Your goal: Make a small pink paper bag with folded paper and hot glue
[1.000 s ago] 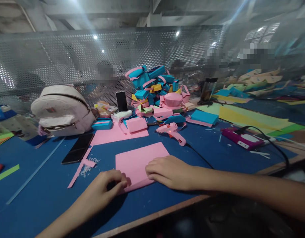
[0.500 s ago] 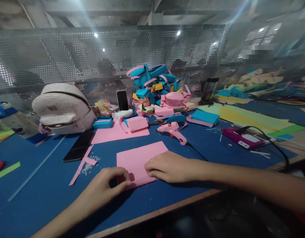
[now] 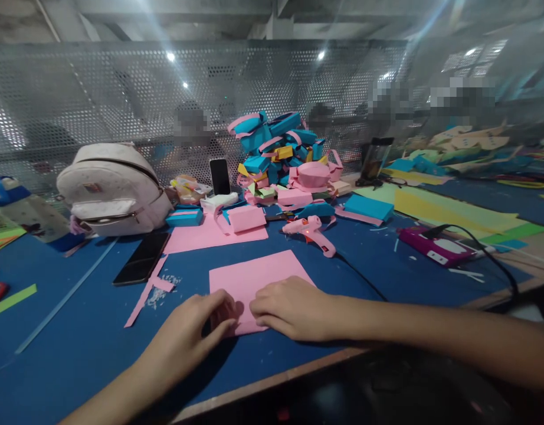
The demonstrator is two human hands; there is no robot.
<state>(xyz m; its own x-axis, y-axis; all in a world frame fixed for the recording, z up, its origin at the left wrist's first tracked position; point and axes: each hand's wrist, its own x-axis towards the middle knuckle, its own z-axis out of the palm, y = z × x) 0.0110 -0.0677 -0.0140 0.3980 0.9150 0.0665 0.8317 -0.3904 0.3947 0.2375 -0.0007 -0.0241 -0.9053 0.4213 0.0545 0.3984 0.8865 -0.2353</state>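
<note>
A pink sheet of paper lies on the blue tabletop in front of me. At its near left corner, my left hand is closed, thumb and curled fingers pinching the near edge. My right hand rests over the sheet's right part, fingers bent together and thumb at that same edge. Between the hands a narrow strip along the near edge looks folded over. Both hands' inner fingers are partly hidden. Just beyond the sheet, to the right, lies a pink glue gun with a small red light and a black cord.
Behind stands a heap of blue, pink and yellow paper pieces. A white backpack, a dark phone and pink paper strips are on the left. A purple power strip lies right. The table's front edge runs close by.
My right hand has slid slightly left and nearer along the sheet, closing the gap to my left hand. The left fingers have drawn in at the near edge.
</note>
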